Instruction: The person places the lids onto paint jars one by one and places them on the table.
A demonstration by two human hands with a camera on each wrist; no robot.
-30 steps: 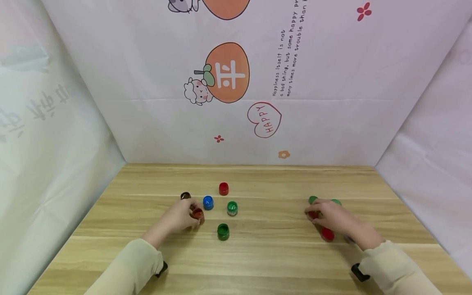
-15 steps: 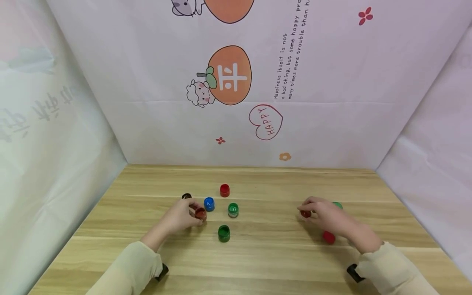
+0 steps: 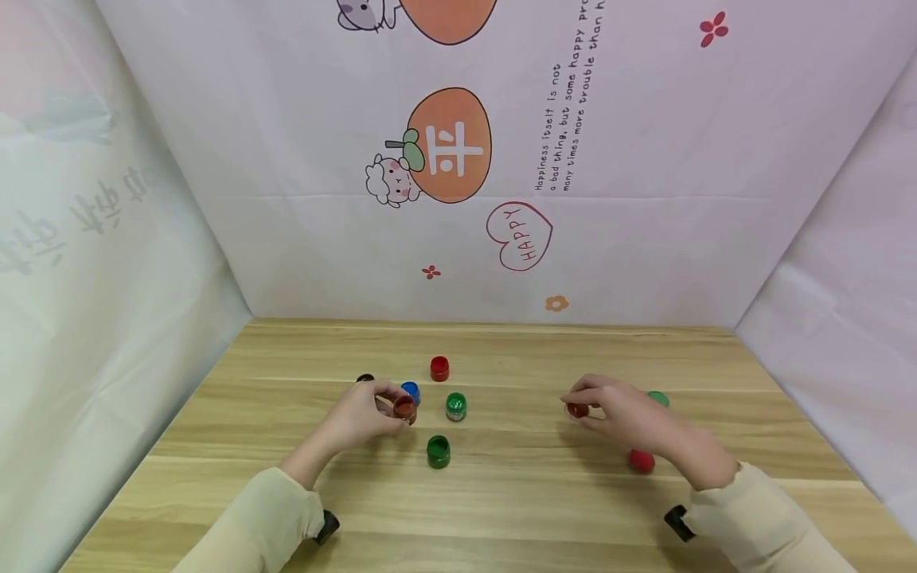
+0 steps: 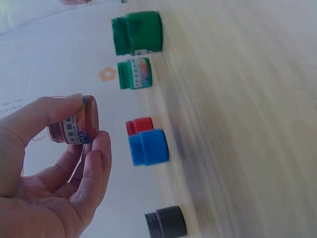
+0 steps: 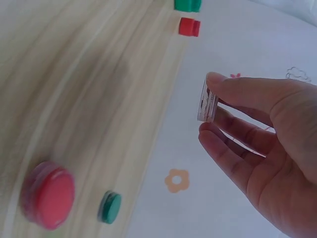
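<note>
In the head view my left hand (image 3: 361, 418) holds a small open paint jar (image 3: 404, 409) of brown paint just above the table. The left wrist view shows thumb and fingers pinching that jar (image 4: 79, 121) by its labelled side. My right hand (image 3: 634, 414) pinches a small clear lid (image 5: 208, 101) on edge, raised off the table; from the head view the lid (image 3: 577, 410) looks reddish brown. Close beside the left hand stand a blue paint jar (image 3: 411, 390) and a black one (image 3: 365, 378), both partly hidden.
Right of the left hand, open jars of light green (image 3: 455, 407), dark green (image 3: 438, 452) and red paint (image 3: 440, 368) stand on the wooden table (image 3: 501, 509). A red lid (image 3: 641, 461) and a green lid (image 3: 659, 398) lie by the right hand. White printed sheets (image 3: 322, 255) enclose the table.
My right hand has picked up the brown lid and moved left with it. My left hand has lifted the brown jar and shifted slightly right. The two hands are closer together.
</note>
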